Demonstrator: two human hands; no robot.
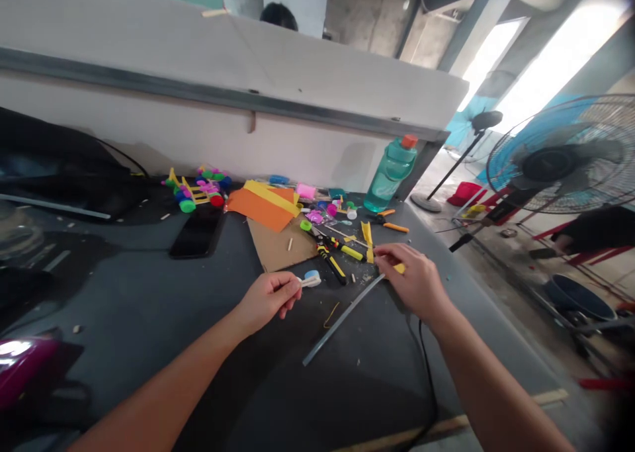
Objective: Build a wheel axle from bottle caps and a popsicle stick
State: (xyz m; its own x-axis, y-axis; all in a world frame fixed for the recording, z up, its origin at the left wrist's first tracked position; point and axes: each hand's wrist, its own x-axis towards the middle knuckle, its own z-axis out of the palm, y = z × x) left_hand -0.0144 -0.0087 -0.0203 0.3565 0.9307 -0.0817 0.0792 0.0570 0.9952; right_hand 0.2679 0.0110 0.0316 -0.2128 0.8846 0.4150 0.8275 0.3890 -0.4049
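Forearms, both yours, lie nearest the camera in the head view, reaching over the dark tabletop. Your left hand is closed in a fingertip pinch on a small pale stick, its tip at the blue-and-white cap; whether the two are joined cannot be told. Your right hand has its fingers drawn together at the upper end of a translucent rod; whether they grip it is hidden. Black-and-yellow pliers lie between and beyond your hands, partly on brown cardboard. Orange card lies farther back, left of the green bottle. For good control, keep the left pinch light and square to the stick, rest that wrist for steadiness, and keep the free end of the rod away from the black cable.
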